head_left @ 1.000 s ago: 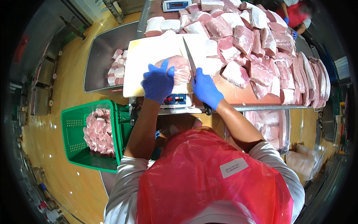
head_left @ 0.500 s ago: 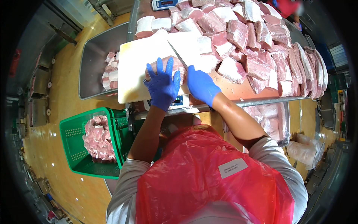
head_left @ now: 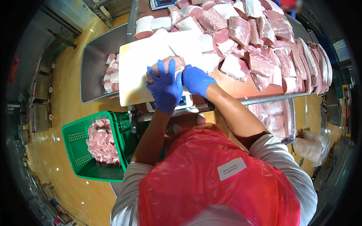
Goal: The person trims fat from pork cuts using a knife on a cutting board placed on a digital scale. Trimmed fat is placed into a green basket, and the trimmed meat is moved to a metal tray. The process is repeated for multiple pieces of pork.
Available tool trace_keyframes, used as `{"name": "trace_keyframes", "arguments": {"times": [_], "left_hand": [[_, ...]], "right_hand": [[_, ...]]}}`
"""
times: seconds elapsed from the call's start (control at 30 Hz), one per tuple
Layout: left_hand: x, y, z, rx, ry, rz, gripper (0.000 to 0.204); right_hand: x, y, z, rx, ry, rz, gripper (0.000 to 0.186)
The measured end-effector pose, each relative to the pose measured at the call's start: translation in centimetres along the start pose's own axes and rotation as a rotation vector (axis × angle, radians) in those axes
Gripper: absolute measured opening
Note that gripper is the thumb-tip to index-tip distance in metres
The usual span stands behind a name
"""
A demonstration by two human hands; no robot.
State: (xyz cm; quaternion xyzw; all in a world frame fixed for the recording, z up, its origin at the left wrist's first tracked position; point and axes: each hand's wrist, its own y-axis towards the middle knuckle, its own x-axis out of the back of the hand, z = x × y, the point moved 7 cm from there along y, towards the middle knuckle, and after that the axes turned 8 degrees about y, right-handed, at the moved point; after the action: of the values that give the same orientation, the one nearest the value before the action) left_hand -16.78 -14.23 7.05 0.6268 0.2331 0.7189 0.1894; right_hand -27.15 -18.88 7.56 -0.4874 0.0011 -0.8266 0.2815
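A white cutting board (head_left: pixel 139 67) lies on the steel table. On it rests a pink piece of meat (head_left: pixel 166 63). My left hand (head_left: pixel 164 87), in a blue glove, presses flat on the meat with fingers spread. My right hand (head_left: pixel 196 80), also blue-gloved, is closed on a knife whose thin blade (head_left: pixel 172 51) pokes out above the meat, slanting to the upper left. The knife's handle is hidden inside the glove.
Several large cuts of pork (head_left: pixel 256 41) are piled on the table right of the board. A steel tray (head_left: pixel 94 71) with meat pieces sits to the left. A green crate (head_left: pixel 79 150) of meat stands on the floor lower left. A scale display (head_left: pixel 184 101) peeks out under my hands.
Both hands have stayed on the meat on the board. The knife blade has shifted from right of the left hand to above it, and my view has tilted lower.
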Motion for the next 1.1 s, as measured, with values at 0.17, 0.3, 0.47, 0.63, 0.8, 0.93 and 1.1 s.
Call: {"name": "trace_keyframes", "arguments": {"times": [0.17,0.3,0.47,0.63,0.8,0.93,1.1], "left_hand": [[-1.1,-0.1,0.3,0.012,-0.019,-0.070,0.054],[-2.0,0.8,0.7,-0.007,-0.017,0.058,0.054],[0.5,-0.1,-0.3,-0.120,-0.186,-0.041,0.056],[-1.6,3.2,2.6,-0.185,-0.068,0.163,0.055],[-1.8,5.9,5.0,-0.362,-0.263,0.155,0.047],[3.5,5.0,-3.6,-0.673,-0.478,-0.260,0.029],[-5.4,3.8,-8.7,-0.282,-0.095,0.233,0.014]], "right_hand": [[-2.1,-4.6,-1.6,-0.136,0.079,0.061,0.028],[-3.5,-7.0,-2.5,-0.188,0.118,0.073,0.028],[-1.3,-3.0,-0.7,-0.030,0.119,0.080,0.028],[-2.7,-8.2,-2.2,-0.067,0.188,0.015,0.023],[-2.5,-15.6,-5.0,-0.144,0.214,0.155,0.019],[1.5,-16.3,-5.9,-0.097,0.296,-0.193,0.021],[4.2,-14.6,-6.8,-0.146,0.540,-0.338,0.020]]}}
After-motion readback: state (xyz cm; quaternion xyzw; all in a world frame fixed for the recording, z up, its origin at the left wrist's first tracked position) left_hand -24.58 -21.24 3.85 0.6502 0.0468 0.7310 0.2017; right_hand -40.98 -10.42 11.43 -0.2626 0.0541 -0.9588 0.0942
